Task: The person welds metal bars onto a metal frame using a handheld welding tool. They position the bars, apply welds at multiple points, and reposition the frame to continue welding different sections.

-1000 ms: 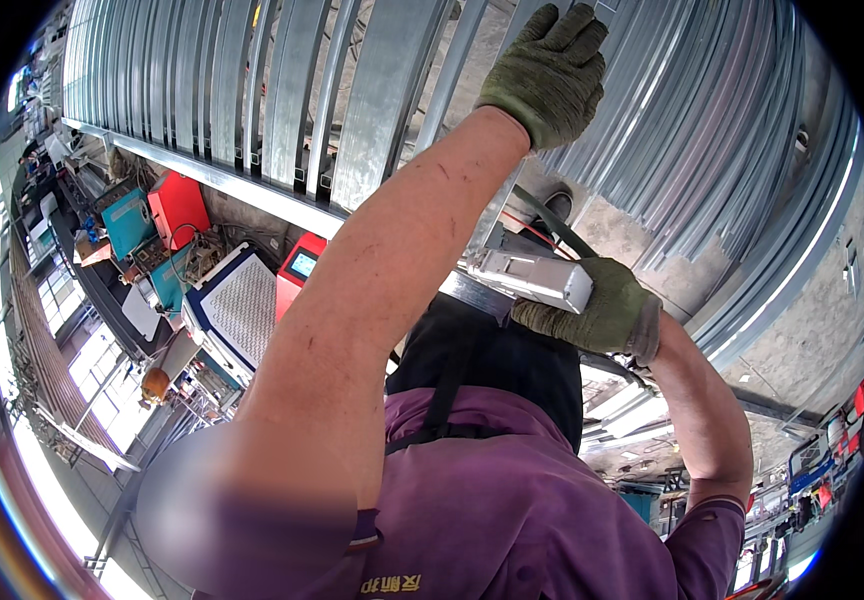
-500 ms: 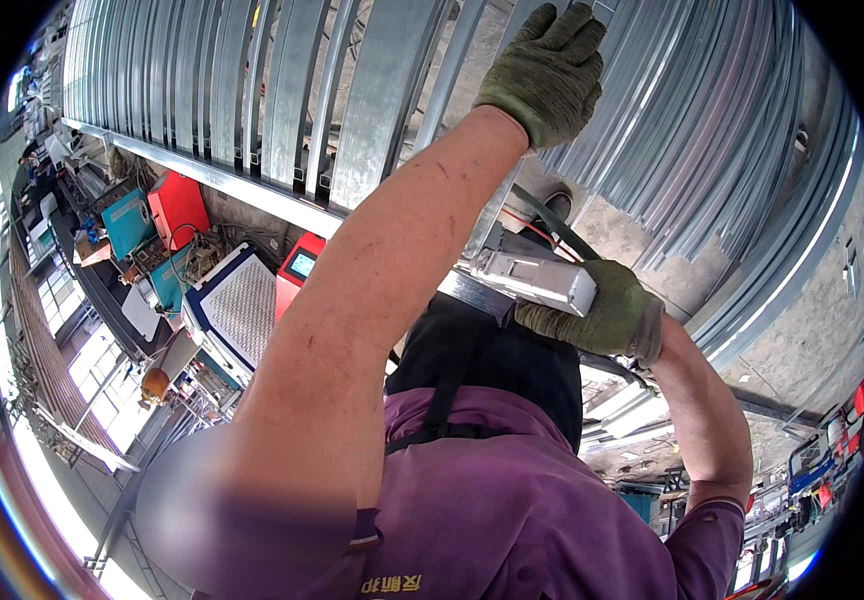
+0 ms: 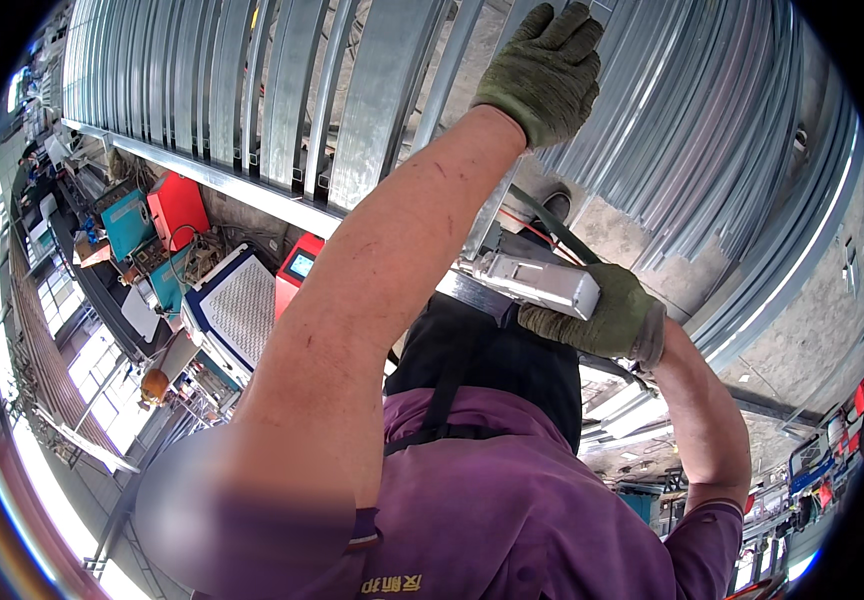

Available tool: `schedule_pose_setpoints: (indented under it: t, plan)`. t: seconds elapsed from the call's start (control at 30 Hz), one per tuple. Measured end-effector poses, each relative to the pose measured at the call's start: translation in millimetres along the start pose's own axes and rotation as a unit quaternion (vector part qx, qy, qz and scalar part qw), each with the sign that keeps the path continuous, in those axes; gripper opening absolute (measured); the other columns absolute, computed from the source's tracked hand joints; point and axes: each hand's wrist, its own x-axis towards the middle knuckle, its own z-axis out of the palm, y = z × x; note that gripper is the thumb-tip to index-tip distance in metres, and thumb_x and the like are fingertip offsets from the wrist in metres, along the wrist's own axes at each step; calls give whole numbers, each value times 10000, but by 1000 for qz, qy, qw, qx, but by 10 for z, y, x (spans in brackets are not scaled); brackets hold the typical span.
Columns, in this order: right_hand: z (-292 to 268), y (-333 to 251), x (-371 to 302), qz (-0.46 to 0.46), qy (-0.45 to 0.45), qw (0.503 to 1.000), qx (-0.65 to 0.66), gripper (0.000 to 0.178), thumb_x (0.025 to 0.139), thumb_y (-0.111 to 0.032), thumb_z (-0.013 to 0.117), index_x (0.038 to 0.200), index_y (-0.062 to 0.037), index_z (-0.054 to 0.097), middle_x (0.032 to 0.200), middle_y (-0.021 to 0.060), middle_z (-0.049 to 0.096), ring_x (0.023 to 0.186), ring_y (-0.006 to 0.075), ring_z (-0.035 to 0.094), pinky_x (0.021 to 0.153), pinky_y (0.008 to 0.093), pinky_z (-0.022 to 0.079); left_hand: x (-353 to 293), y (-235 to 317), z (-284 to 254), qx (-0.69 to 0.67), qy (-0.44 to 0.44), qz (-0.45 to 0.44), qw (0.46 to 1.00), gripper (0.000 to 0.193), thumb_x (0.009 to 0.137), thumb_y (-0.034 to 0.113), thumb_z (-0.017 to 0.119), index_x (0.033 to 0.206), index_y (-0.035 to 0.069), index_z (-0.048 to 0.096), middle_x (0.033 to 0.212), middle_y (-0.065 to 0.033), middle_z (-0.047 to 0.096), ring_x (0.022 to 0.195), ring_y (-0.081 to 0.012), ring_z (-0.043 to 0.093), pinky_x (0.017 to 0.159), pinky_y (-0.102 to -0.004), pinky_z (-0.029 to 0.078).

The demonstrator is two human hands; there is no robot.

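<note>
My left hand [image 3: 544,75], in a dark green work glove, reaches far forward with its fingers stretched out. It lies at the right end of a row of galvanized metal tubes [image 3: 382,100], and whatever is under the palm is hidden. Close to my waist, my gloved right hand [image 3: 617,315] is closed around a boxy silver hand tool [image 3: 542,280] that looks like a welding gun. The tool's front end points left, over a metal bar [image 3: 474,292]. A dark green hose [image 3: 557,222] runs past just beyond the right hand.
A metal rail [image 3: 222,182] runs along the near ends of the tubes. Long thin metal profiles [image 3: 682,130] lie bundled on the right, above a concrete floor [image 3: 782,345]. Red machine housings [image 3: 178,207] and a white-and-blue perforated unit [image 3: 242,305] stand on the left. A shoe [image 3: 558,203] shows between.
The right hand and the silver tool have shifted very slightly to the right. My left hand stays practically in place.
</note>
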Motion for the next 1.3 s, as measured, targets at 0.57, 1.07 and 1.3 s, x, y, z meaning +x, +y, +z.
schedule_pose_setpoints:
  t: [0.57, 1.07, 1.3]
  plan:
    - [29, 89, -34, -46, 28, 998, 10, 543, 896, -442, 930, 1311, -118, 796, 1155, 125, 840, 1050, 250, 815, 913, 385, 645, -3, 5, 16, 9, 7, 0, 1000, 439, 1098, 410, 533, 1361, 102, 704, 1605, -64, 544, 1589, -275, 351, 1360, -515, 225]
    - [12, 66, -104, -31, 35, 999, 7, 517, 880, -372, 947, 1303, -116, 798, 1146, 107, 845, 1022, 236, 817, 901, 373, 646, 24, 15, -5, 3, 6, 9, 1000, 433, 1089, 387, 539, 1352, 93, 720, 1603, -68, 554, 1595, -281, 346, 1359, -519, 223]
    - [16, 186, -75, -153, 87, 980, -93, 495, 886, -366, 942, 1291, -120, 803, 1154, 111, 843, 1035, 232, 814, 910, 370, 643, -3, -1, 34, -1, 14, 1, 1000, 435, 1088, 390, 541, 1346, 93, 726, 1596, -71, 564, 1589, -282, 361, 1358, -518, 225]
